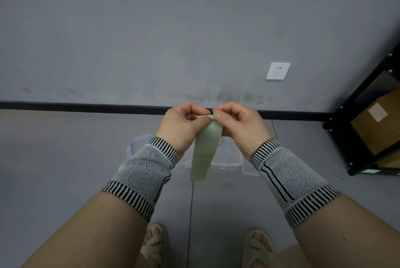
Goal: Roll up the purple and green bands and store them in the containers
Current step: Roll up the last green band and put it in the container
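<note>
A pale green band (204, 151) hangs down in front of me, its lower end loose above the floor. My left hand (184, 126) and my right hand (237, 126) both pinch its top edge, where a small fold or roll sits between thumbs and forefingers. Below the hands, clear plastic containers (229, 155) lie on the grey floor, partly hidden by my wrists and the band. No purple band is visible.
A grey wall with a white power socket (278, 71) and a black skirting board (86, 107) faces me. A black metal shelf (372, 125) with a cardboard box stands at the right. My sandalled feet show at the bottom.
</note>
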`<state>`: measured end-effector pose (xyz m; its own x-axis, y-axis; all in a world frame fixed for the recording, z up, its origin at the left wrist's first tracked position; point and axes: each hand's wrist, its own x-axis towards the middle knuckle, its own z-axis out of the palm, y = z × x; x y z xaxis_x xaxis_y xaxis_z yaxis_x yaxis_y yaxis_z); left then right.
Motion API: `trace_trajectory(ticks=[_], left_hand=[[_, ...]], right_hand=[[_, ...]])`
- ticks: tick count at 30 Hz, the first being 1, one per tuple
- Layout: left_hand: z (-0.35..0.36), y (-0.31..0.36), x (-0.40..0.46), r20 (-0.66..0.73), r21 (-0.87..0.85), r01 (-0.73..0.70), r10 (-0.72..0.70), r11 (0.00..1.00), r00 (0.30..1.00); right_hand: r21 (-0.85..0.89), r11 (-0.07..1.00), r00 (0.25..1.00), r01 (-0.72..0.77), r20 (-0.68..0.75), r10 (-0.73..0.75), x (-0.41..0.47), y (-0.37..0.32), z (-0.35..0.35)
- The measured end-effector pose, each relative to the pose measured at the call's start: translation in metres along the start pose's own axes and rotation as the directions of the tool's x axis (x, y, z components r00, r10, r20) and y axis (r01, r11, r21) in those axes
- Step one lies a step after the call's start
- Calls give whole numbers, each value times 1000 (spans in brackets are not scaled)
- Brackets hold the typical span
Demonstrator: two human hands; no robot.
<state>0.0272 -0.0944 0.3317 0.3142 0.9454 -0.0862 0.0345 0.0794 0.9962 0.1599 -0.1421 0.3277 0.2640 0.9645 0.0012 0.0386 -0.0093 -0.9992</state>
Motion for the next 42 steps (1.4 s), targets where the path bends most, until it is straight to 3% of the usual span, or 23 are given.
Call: trace_trajectory(ticks=[3,6,12,16,25,28,33,36,42], left_hand=[[0,1,-1,2,15,-17,17,1000,1000],[1,2,-1,21,-64,64,-63,996,998],[-1,3,-1,29,-39,164,-163,986,986],[-1,4,-2,38,-121,138,-134,983,990],[-4,3,-2,12,-29,26,-26,999,1000],[-3,3,-1,7,20,5,-5,1000,1000],[1,3,-2,10,-60,101,-101,993,995],[2,2,-1,14,-9,151,-151,988,988],[-2,3,-2,27,-48,122,-121,991,992]], right_hand=[[-119,993,999,20,-27,-23,-1,1,0],[-79,996,996,32,-76,-38,0,3,-1],[-87,994,994,71,-73,-77,1,5,-1],[-91,991,991,96,-81,-104,3,5,-1],[37,998,999,47,-18,-46,1,4,-1],[-38,999,999,36,-36,-38,0,5,-3],[-61,997,997,51,-53,-55,1,4,-5],[-64,995,995,78,-57,-81,2,5,-6],[-105,989,990,107,-76,-115,2,5,-3]])
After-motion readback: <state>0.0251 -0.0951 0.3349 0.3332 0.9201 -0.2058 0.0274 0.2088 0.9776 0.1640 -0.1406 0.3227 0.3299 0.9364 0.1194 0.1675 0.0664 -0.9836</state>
